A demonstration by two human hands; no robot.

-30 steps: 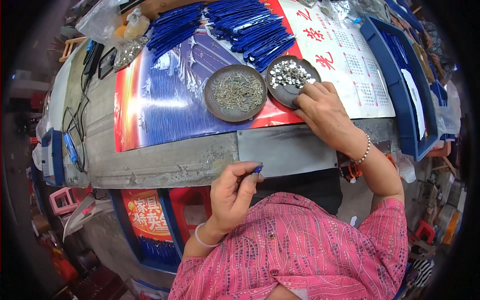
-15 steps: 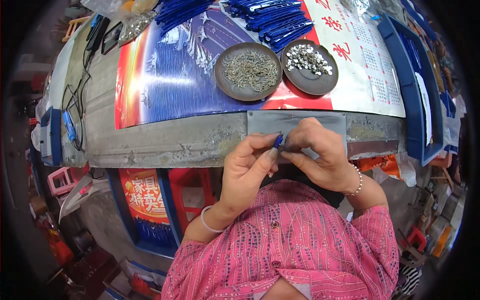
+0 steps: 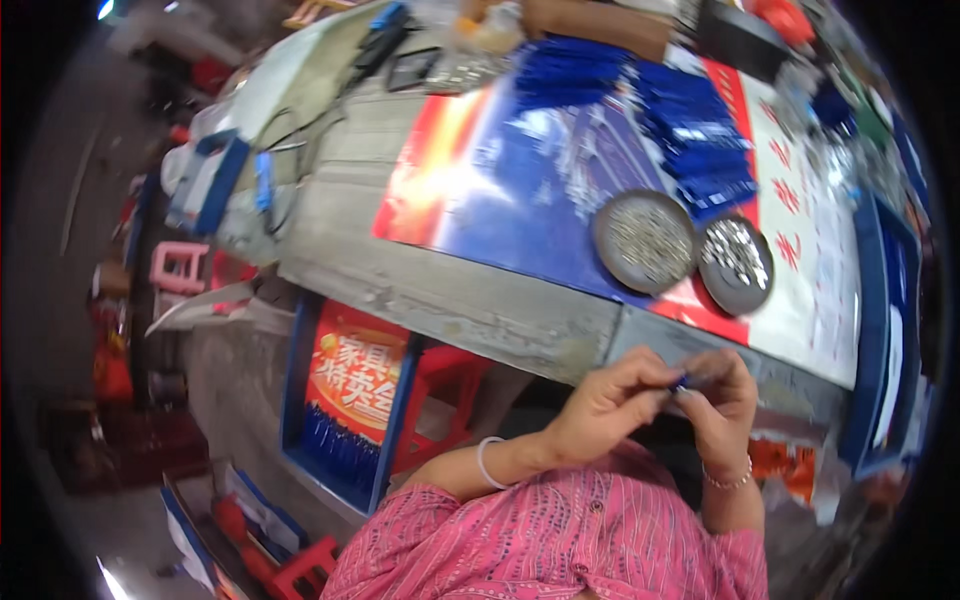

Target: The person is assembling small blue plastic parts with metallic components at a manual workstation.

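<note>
Below table edge, small blue part (image 3: 679,382), left hand (image 3: 605,405) and right hand (image 3: 722,400) grips pinching it

The small blue piece (image 3: 680,382) was almost wholly buried between the fingertips of the left hand (image 3: 608,403) and the right hand (image 3: 718,400), so its shape could not be told. What filled the two round dishes (image 3: 646,241) was too fine to make out. Motion blur smeared the blue stacks (image 3: 690,130) near the table's far edge.
</note>
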